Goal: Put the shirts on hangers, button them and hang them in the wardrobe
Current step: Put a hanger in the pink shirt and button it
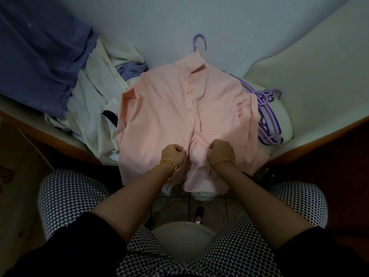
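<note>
- Far side of bed [229, 19], past hanger hook [199, 41]: bare sheet, open room for a hand.
- L side blocked: heap of white & blue shirts [93, 96] touching pink shirt [163, 108]; striped blue shirt [40, 56] spread further L.
- R side: stack of purple hangers [268, 116] just beside pink shirt; bare pale bedding beyond.
- Near edge: left hand [173, 154] & right hand [220, 151] grip pink shirt's front, narrow gap btw them.
- Wooden bed rail [60, 141] flanks both knees.
</note>
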